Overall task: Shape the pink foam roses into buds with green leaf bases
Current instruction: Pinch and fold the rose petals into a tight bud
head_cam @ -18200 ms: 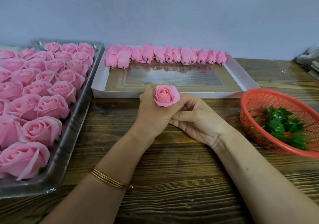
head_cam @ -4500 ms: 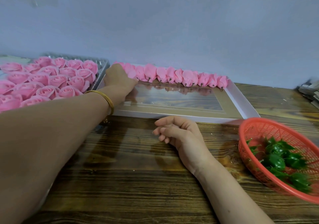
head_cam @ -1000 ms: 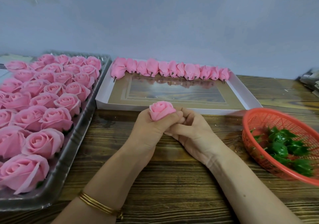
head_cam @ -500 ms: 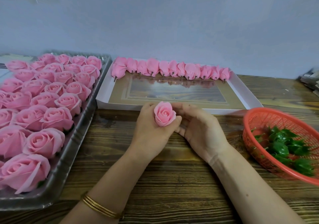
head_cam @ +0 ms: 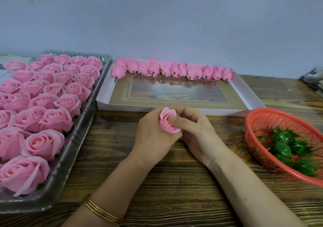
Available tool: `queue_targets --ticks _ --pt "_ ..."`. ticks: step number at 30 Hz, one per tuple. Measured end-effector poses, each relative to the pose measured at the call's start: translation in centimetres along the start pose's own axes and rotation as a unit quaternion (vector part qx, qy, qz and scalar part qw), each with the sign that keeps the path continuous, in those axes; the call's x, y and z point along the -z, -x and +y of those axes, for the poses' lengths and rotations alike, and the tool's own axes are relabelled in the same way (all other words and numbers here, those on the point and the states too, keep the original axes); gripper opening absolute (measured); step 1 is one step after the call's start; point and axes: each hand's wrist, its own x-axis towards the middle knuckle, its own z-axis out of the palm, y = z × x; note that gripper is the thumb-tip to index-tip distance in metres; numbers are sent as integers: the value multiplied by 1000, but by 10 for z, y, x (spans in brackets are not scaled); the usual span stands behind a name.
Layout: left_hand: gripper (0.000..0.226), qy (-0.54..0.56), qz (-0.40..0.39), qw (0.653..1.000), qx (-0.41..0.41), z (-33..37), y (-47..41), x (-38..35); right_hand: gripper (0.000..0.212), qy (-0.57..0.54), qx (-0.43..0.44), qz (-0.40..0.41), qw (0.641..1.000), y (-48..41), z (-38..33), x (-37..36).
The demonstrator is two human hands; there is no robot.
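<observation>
Done: approx 12 buds (head_cam: pixel 172 69), box (head_cam: pixel 174 108) far edge. Left: tray (head_cam: pixel 78 139) near-full of roses (head_cam: pixel 56 118). In progress: 1 rose (head_cam: pixel 167 122), gripped by left hand (head_cam: pixel 152 137) + right hand (head_cam: pixel 197 132).

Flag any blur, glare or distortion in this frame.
Head view: the orange basket looks smeared at its rim; the white box window mirrors the pink buds; wide-angle bending curves the tray edge; the held rose is sharp.

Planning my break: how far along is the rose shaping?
Done: one row of buds lines the white box's far edge. In hand: left hand and right hand squeeze one rose. Left: a tray full of open roses, plus leaf bases in the red basket.
</observation>
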Motion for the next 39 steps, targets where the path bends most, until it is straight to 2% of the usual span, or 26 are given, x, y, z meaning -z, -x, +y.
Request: queue_targets --ticks 4,8,13,18,20,24,29,34,39 --pt "24 -1 -1 1000 -5 -2 1 -1 43 13 0 6 1000 0 0 0" --pt "16 12 -1 1000 -2 -5 0 -2 41 15 -3 12 1000 -1 0 0" --pt "9 122 49 991 24 -7 -4 -2 23 -69 -19 28 997 -3 -1 3" --pt "7 250 63 964 60 -8 -7 -3 32 33 15 -12 999 -2 7 2" --pt "5 263 50 961 72 -8 -7 -4 32 81 36 -30 996 -1 10 0" --pt "20 286 24 955 79 -7 -8 -4 28 85 56 -42 994 -1 11 -1" --pt "5 290 -2 954 76 -8 -9 -5 32 103 50 -23 993 -1 11 -1" --pt "35 294 -32 953 60 -6 -8 -2 18 79 18 -57 995 1 5 -1" --pt "42 288 -67 954 55 -3 -7 3 14 59 -8 -72 996 1 3 2"
